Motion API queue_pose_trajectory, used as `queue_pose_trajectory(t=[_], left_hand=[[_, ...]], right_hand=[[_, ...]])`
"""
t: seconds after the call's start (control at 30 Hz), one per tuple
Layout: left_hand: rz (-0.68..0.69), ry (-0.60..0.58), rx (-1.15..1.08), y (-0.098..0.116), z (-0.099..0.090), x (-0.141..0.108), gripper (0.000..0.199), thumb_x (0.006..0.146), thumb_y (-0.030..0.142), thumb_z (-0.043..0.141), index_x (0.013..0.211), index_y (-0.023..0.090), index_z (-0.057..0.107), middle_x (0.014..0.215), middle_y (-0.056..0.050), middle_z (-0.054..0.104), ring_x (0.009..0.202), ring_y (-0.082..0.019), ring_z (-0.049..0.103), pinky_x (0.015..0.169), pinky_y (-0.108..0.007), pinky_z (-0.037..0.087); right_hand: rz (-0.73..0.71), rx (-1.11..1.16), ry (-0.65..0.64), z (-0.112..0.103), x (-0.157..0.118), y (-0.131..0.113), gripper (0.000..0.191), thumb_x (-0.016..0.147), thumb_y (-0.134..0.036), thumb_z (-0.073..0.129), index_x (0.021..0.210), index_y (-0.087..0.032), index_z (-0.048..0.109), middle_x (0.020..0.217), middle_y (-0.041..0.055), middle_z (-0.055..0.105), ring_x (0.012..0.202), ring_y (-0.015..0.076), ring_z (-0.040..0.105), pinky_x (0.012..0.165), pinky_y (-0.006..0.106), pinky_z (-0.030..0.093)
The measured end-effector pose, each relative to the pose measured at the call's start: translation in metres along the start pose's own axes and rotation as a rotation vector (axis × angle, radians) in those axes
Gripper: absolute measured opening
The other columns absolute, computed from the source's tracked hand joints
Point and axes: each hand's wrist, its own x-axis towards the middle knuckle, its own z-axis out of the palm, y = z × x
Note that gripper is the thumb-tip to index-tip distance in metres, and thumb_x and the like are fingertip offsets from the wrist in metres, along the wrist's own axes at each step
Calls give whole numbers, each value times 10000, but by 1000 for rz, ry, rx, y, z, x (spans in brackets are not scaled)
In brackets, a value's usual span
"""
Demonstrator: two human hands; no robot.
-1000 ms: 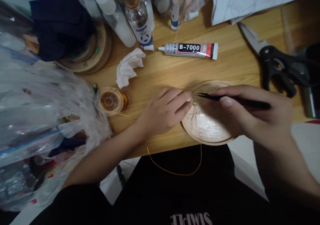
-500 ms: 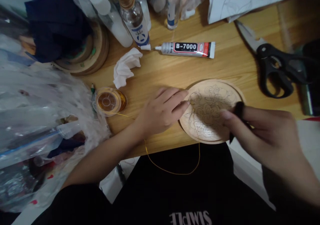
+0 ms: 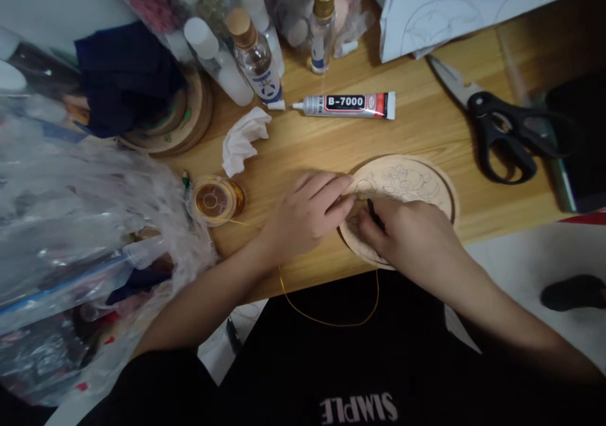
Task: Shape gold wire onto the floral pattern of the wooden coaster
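At the left rim of a round wooden disc point(image 3: 426, 199) with line drawings on it rests my left hand point(image 3: 307, 214). Its thumb and fingertips are pressed close together at a bit of gold wire on the disc, though the grip itself is partly hidden. My right hand point(image 3: 407, 227) is closed around a slim black tool point(image 3: 375, 214), its tip hidden by the fingers, low over the disc beside my left fingertips. The gold wire point(image 3: 350, 325) hangs in a loop below the table edge. A clear spool point(image 3: 215, 200) of this wire lies left of my left hand.
Behind the disc lie a B-7000 glue tube point(image 3: 348, 105), crumpled tissue point(image 3: 243, 141) and black-handled scissors point(image 3: 499, 123). Small bottles point(image 3: 258, 66) stand at the back. Plastic bags point(image 3: 95, 224) crowd the left side, and drawn papers point(image 3: 435, 22) lie at the back right.
My right hand has moved left and down onto the disc with the black tool, beside my left fingertips. The left hand stays at the rim. The view has shifted slightly.
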Motion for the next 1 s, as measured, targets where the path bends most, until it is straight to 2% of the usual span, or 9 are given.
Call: queue_pose_trajectory(t=[0.13, 0.27, 0.5, 0.7, 1.0], left_hand=[[-12, -3, -12, 0, 1, -1, 123, 978, 170, 515, 1016, 142, 629, 1096, -60, 694, 1017, -178, 634, 879, -331, 491], [49, -5, 5, -4, 1, -2, 136, 966, 173, 528, 983, 137, 657, 1125, -75, 684, 1027, -199, 623, 862, -343, 492], [41, 20, -11, -12, 0, -4, 231, 975, 160, 459, 1113, 149, 645, 1185, -105, 652, 1075, -220, 589, 890, -383, 489], [75, 35, 24, -12, 1, -4, 236, 993, 198, 440, 1114, 163, 639, 1158, -91, 659, 1053, -206, 592, 874, -365, 484], [49, 27, -6, -9, 1, -2, 219, 981, 208, 497, 1057, 167, 699, 1146, -91, 667, 1047, -212, 589, 871, -367, 484]], right_hand=[[27, -46, -20, 0, 2, -4, 399, 961, -364, 343, 833, -134, 643, 592, 72, 600, 483, 129, 475, 508, 270, 179], [35, -76, -24, 1, 3, -6, 404, 956, -375, 358, 808, -128, 642, 605, 83, 610, 495, 132, 488, 510, 268, 171], [-12, -5, 29, 3, 3, -2, 396, 949, -390, 359, 794, -153, 636, 581, 71, 591, 507, 150, 503, 511, 282, 195], [-46, 54, 40, 3, 4, 3, 371, 934, -399, 397, 749, -175, 627, 571, 61, 586, 500, 142, 481, 509, 287, 184], [-35, 132, -48, 4, 3, 11, 291, 889, -384, 495, 720, -181, 616, 637, 38, 628, 551, 137, 524, 538, 250, 266]])
